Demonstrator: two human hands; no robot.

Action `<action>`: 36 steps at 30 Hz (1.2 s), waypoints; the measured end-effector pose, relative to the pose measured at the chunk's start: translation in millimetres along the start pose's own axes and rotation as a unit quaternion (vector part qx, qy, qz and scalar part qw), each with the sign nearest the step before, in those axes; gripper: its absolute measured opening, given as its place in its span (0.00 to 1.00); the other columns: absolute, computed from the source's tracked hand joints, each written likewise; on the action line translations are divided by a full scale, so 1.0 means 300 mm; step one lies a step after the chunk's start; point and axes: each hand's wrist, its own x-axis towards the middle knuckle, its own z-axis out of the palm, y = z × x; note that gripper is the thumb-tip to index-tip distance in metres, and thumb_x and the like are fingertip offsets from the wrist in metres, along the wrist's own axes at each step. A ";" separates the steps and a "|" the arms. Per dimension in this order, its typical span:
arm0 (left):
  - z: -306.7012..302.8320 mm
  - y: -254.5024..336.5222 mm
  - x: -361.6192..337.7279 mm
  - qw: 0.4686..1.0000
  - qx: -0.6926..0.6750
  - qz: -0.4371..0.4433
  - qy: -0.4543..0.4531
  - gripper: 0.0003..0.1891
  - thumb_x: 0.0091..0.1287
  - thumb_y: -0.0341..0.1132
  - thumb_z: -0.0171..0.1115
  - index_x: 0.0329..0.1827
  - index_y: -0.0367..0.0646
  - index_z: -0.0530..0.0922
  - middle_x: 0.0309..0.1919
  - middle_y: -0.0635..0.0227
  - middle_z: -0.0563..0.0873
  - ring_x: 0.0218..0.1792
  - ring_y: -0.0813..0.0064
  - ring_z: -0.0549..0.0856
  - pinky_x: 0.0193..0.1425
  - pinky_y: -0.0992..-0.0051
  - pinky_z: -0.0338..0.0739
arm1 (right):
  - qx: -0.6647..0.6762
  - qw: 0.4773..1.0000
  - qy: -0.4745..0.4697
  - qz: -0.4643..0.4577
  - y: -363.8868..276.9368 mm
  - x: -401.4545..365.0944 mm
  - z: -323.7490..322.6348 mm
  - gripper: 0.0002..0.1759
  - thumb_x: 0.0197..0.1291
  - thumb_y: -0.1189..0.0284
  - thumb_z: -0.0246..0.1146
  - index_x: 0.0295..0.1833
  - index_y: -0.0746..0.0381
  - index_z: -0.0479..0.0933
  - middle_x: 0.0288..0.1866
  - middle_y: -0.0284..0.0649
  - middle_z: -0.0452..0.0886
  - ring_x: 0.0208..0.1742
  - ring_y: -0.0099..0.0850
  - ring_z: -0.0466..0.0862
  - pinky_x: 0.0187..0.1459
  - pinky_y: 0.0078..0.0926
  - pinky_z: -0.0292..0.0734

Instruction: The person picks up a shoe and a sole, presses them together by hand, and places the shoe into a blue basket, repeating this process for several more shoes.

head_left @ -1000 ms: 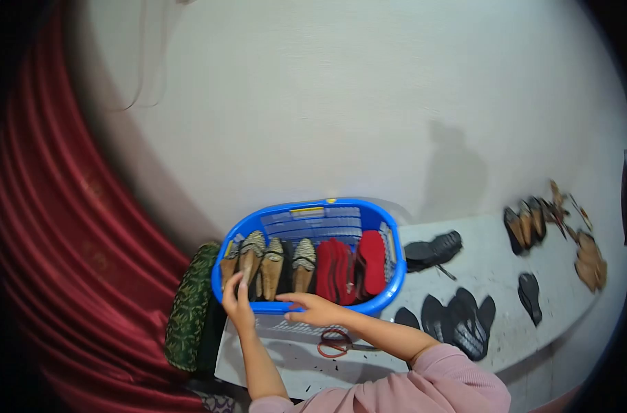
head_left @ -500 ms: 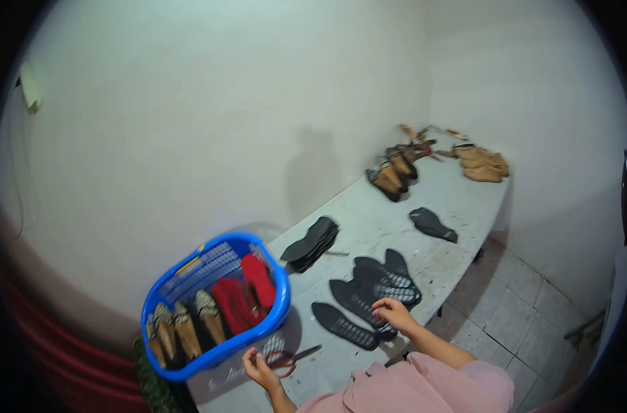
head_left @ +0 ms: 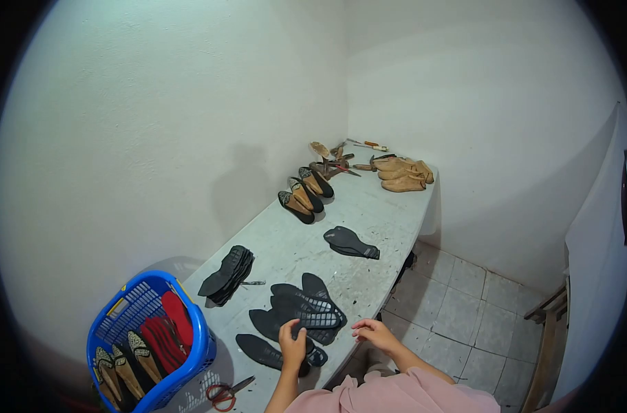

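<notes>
White workbench (head_left: 389, 213) bears black, ridged shoe soles (head_left: 306, 313).

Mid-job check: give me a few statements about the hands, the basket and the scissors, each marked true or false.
1. The left hand touches the black soles near the front of the table. True.
2. The right hand holds the scissors. False: the scissors lie on the table beside the blue basket.
3. The blue basket holds red insoles. True.
4. The wooden lasts are in the basket. False: they lie at the table's far end.
</notes>
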 end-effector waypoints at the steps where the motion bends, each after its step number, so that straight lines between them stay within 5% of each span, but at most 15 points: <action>1: 0.047 -0.012 0.029 0.998 0.052 0.012 -0.024 0.16 0.54 0.31 0.63 0.47 0.39 0.79 0.46 0.55 0.80 0.51 0.56 0.78 0.59 0.65 0.69 | 0.009 1.000 0.010 0.010 -0.008 0.021 -0.042 0.12 0.62 0.72 0.59 0.49 0.64 0.76 0.40 0.37 0.81 0.38 0.25 0.81 0.43 0.21 0.76; 7: 0.354 -0.117 0.216 0.975 0.216 0.020 -0.057 0.27 0.58 0.40 0.60 0.61 0.44 0.71 0.61 0.54 0.73 0.65 0.54 0.68 0.68 0.51 0.58 | 0.011 0.999 -0.032 0.022 -0.102 0.297 -0.226 0.12 0.61 0.72 0.58 0.49 0.64 0.75 0.40 0.38 0.81 0.37 0.25 0.81 0.43 0.20 0.75; 11: 0.513 -0.180 0.317 0.956 0.280 -0.070 -0.054 0.36 0.60 0.45 0.57 0.72 0.46 0.59 0.71 0.56 0.61 0.72 0.54 0.57 0.70 0.39 0.45 | -0.020 0.995 -0.099 0.017 -0.181 0.537 -0.313 0.12 0.59 0.72 0.59 0.49 0.63 0.75 0.39 0.37 0.82 0.37 0.24 0.81 0.42 0.20 0.75; 15: 0.591 -0.259 0.344 0.894 0.427 -0.076 -0.113 0.36 0.63 0.53 0.50 0.73 0.46 0.57 0.72 0.57 0.59 0.73 0.56 0.55 0.69 0.38 0.43 | -0.072 0.989 -0.126 0.016 -0.245 0.788 -0.376 0.13 0.58 0.73 0.60 0.49 0.63 0.75 0.37 0.36 0.82 0.36 0.23 0.81 0.39 0.20 0.74; 20: 0.610 -0.212 0.370 0.880 0.446 -0.112 -0.119 0.36 0.64 0.54 0.48 0.73 0.49 0.57 0.73 0.59 0.57 0.74 0.59 0.54 0.69 0.35 0.40 | -0.134 0.982 -0.098 -0.086 -0.267 1.262 -0.433 0.16 0.48 0.74 0.67 0.45 0.63 0.76 0.31 0.35 0.79 0.32 0.24 0.78 0.35 0.22 0.74; 22: 0.617 -0.202 0.378 0.876 0.454 -0.119 -0.115 0.35 0.64 0.54 0.47 0.73 0.50 0.57 0.73 0.60 0.57 0.74 0.60 0.54 0.69 0.35 0.40 | -0.189 0.968 -0.007 -0.165 -0.284 1.493 -0.432 0.20 0.43 0.75 0.68 0.45 0.62 0.75 0.33 0.39 0.78 0.35 0.30 0.78 0.39 0.27 0.74; 24: 0.620 -0.192 0.380 0.874 0.457 -0.121 -0.113 0.36 0.63 0.54 0.47 0.73 0.50 0.57 0.74 0.61 0.57 0.74 0.61 0.54 0.68 0.35 0.40 | -0.331 0.903 0.082 -0.264 -0.384 1.657 -0.422 0.25 0.42 0.77 0.66 0.50 0.61 0.72 0.43 0.47 0.75 0.45 0.40 0.78 0.46 0.35 0.74; 28: 0.621 -0.194 0.393 0.871 0.462 -0.124 -0.116 0.36 0.63 0.55 0.47 0.74 0.51 0.57 0.73 0.60 0.57 0.74 0.61 0.55 0.68 0.35 0.41 | -0.461 0.827 0.189 -0.261 -0.534 1.862 -0.382 0.39 0.40 0.79 0.66 0.63 0.57 0.61 0.63 0.51 0.63 0.64 0.49 0.67 0.57 0.43 0.71; 33: 0.615 -0.194 0.396 0.873 0.456 -0.126 -0.117 0.36 0.62 0.56 0.48 0.73 0.52 0.58 0.73 0.60 0.58 0.73 0.60 0.57 0.67 0.34 0.42 | -0.602 0.770 0.156 -0.141 -0.583 1.976 -0.405 0.57 0.41 0.73 0.74 0.75 0.54 0.46 0.74 0.49 0.51 0.73 0.45 0.57 0.66 0.46 0.62; 36: 0.610 -0.188 0.402 0.877 0.446 -0.132 -0.119 0.36 0.62 0.56 0.49 0.73 0.52 0.58 0.73 0.60 0.58 0.73 0.59 0.57 0.67 0.34 0.42 | -0.631 0.741 0.153 -0.171 -0.532 2.031 -0.410 0.56 0.45 0.72 0.73 0.75 0.54 0.44 0.74 0.48 0.50 0.73 0.46 0.57 0.66 0.46 0.62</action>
